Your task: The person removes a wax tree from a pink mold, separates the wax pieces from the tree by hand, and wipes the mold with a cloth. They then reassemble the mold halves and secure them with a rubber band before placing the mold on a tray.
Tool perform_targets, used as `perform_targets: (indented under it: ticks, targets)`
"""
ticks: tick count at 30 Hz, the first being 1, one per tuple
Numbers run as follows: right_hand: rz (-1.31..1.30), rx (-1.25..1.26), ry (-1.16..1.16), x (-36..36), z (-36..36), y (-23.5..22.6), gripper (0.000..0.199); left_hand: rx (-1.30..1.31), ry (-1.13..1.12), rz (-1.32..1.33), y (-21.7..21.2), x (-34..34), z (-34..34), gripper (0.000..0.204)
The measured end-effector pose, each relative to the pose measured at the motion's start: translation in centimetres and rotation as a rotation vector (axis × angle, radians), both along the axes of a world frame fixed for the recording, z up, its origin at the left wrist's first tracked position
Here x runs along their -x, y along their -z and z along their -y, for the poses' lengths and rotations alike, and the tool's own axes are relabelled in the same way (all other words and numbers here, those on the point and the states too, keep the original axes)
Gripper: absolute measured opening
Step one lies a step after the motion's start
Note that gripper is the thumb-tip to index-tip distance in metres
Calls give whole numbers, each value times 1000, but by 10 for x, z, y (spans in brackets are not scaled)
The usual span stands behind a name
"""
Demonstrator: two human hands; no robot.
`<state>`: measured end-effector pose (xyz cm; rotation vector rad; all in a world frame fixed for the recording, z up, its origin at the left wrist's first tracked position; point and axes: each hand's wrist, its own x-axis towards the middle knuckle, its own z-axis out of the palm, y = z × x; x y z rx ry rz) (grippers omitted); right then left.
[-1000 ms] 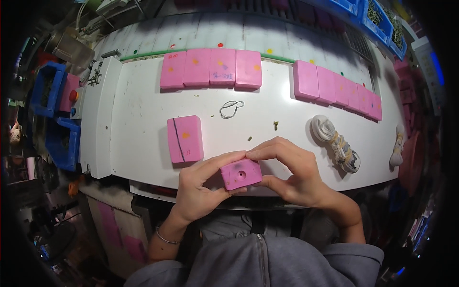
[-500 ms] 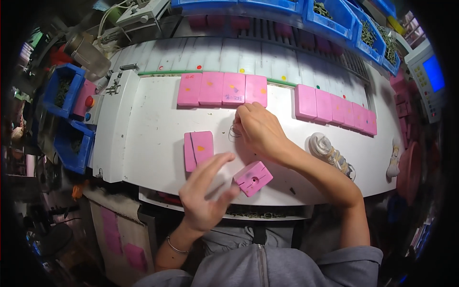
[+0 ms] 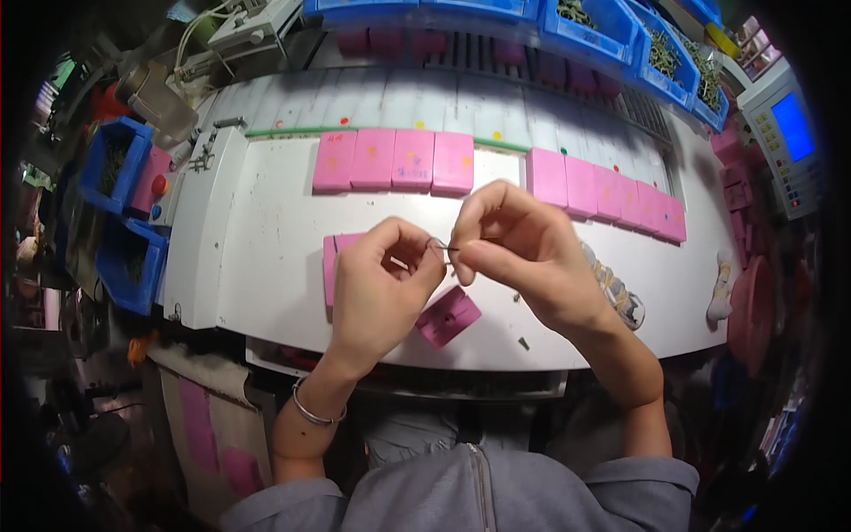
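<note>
smooth white worktable with rows of flat matte pink blocks along the back. a small pink block lies tilted near the front edge, under the hands. left hand and right hand both pinch a thin wire loop between fingertips, above the table.

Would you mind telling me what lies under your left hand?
Under the left hand, pink blocks show at their left and top edges; the rest is covered. Beside it lies another pink block.
</note>
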<state>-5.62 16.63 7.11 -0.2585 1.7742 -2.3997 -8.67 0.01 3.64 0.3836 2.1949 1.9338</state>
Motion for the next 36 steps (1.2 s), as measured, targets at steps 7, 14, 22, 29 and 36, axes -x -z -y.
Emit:
perform_targets:
  ticks: [7,14,22,29,36]
  targets:
    - [-81,104,15,-13,5,-16,47,-217,132,30,-24,-6,7,7]
    - [37,-304,1,-20,0,-16,23,-323,134,-50,-27,-18,9,4]
    - [-116,-127,154,-26,-12,6,12,-206,157,-57,-31,-22,3,3]
    - [-366,-35,94,-45,0,-21,34,43,455,444,-39,-29,14,10]
    - [-342,-312,309,-50,-4,15,17,206,-34,-585,-17,-51,13,37]
